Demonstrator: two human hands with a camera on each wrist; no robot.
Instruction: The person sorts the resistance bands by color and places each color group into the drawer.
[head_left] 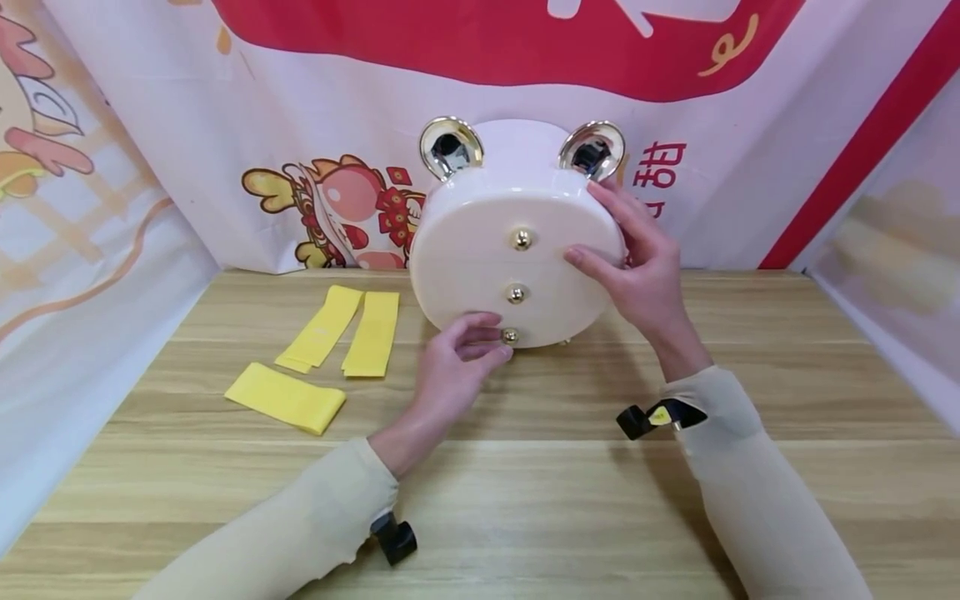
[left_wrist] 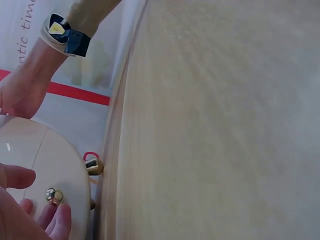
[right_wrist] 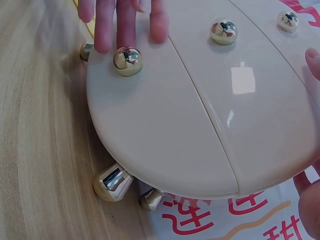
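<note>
A glossy white drawer box (head_left: 468, 250) with a rounded front stands at the back of the table, three gold knobs down its face. Two gold ear-shaped pieces sit on top; gold feet (right_wrist: 114, 182) show below in the right wrist view. My right hand (head_left: 647, 267) grips its upper right side, thumb on the front and fingers reaching round behind an ear (head_left: 592, 150). At the lowest knob (head_left: 510, 336) is my left hand (head_left: 453, 362), its fingertips right at the knob and fingers fairly straight in the right wrist view. The thumb stands apart from the knob (left_wrist: 54, 195) in the left wrist view.
Several folded yellow strips (head_left: 285, 397) lie on the wood-grain table (head_left: 525, 500) left of the box. A printed cloth (head_left: 337, 100) hangs right behind the box, with more cloth along both sides. Each wrist wears a black camera (head_left: 393, 537).
</note>
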